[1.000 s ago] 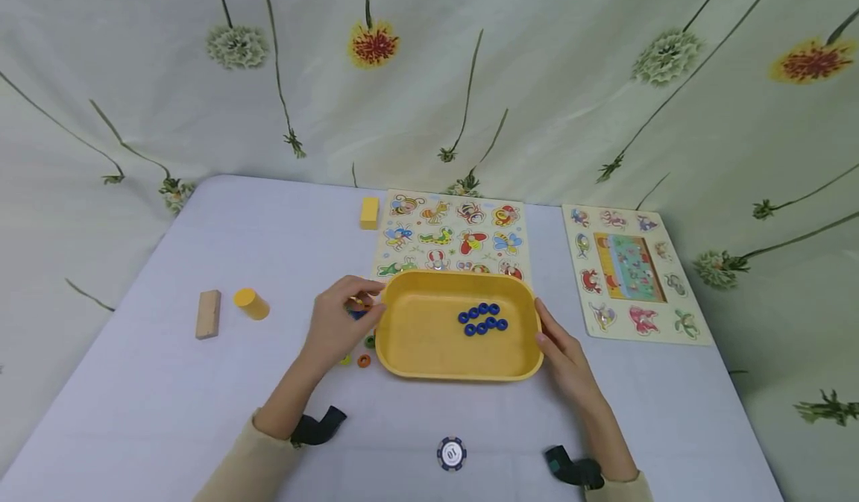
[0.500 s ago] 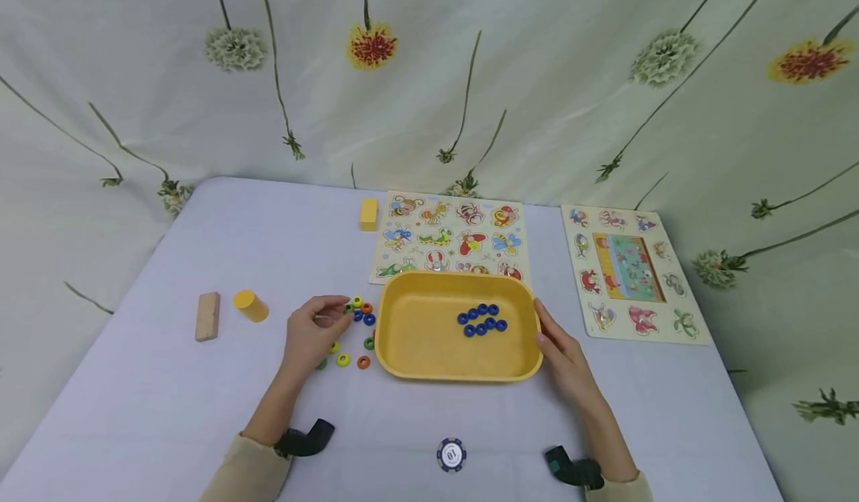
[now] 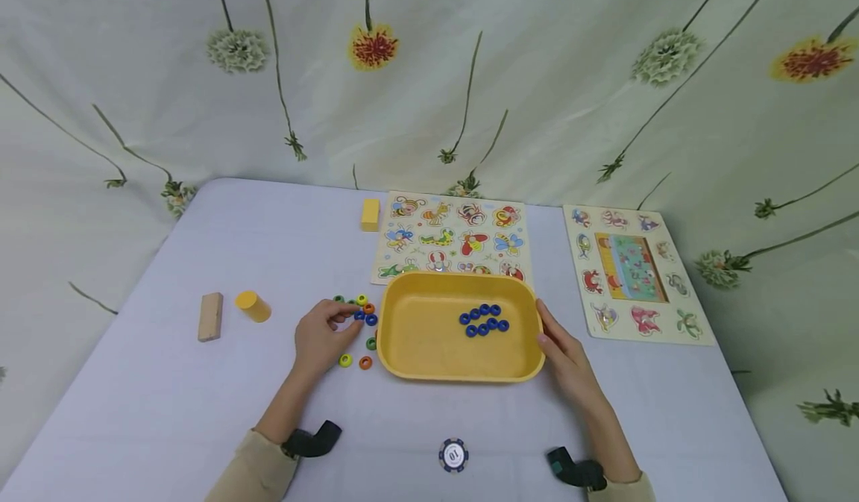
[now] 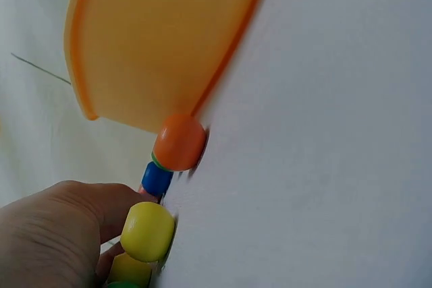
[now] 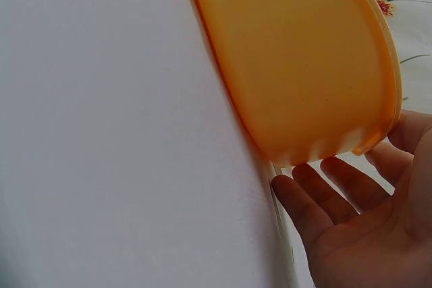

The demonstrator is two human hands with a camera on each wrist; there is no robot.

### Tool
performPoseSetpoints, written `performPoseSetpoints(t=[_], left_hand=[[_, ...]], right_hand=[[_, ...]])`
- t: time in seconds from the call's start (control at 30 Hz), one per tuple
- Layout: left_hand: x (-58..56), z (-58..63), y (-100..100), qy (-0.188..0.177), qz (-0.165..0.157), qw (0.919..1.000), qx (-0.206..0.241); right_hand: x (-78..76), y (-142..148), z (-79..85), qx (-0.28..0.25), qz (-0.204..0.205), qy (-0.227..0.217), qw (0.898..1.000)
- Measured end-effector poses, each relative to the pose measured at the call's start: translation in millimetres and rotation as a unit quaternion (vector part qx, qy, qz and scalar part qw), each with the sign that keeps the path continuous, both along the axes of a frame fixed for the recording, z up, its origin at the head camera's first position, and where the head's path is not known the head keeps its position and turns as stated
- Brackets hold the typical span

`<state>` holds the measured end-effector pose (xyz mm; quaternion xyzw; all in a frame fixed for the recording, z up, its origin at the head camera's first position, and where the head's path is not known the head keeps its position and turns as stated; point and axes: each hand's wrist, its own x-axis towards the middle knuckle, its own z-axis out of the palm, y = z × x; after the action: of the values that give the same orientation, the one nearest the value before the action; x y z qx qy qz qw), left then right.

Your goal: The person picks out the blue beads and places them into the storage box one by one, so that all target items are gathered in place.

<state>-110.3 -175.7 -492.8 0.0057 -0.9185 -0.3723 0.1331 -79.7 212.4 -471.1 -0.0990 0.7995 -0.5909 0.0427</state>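
In the head view, my left hand is at a loose group of coloured beads left of the yellow tray. Its thumb and index finger pinch a blue bead. The left wrist view has that blue bead at the thumb tip, with an orange bead and a yellow bead nearer the camera. My right hand holds the tray's right end, thumb over the rim and fingers against the outer wall. Several blue beads lie inside the tray in two rows.
Behind the tray lies an insect picture board, partly covered by it. A sea-animal board is at right. A yellow block, a yellow cylinder and a wooden block stand left. A poker chip lies in front.
My left hand drew back left from the tray's rim, uncovering the beads, then shifted slightly right to the blue bead. The right hand and the tray stay where they were.
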Motion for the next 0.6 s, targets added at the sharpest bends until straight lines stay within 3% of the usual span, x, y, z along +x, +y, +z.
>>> performPoseSetpoints(t=[0.17,0.4,0.6], left_hand=[[2.3,5.4,2.1,0.007,0.0,1.0,0.006],[3.5,29.6,5.8,0.024,0.01,0.9949,0.098],[-8.2,59.3,27.5,0.019,-0.06,0.9887,0.136]], right_hand=[[-0.5,0.3,-0.7,0.001,0.002,0.004,1.0],[2.8,-6.0,13.3,-0.009,-0.002,-0.002,1.0],[6.1,-9.0,24.0,-0.017,-0.004,-0.006,1.0]])
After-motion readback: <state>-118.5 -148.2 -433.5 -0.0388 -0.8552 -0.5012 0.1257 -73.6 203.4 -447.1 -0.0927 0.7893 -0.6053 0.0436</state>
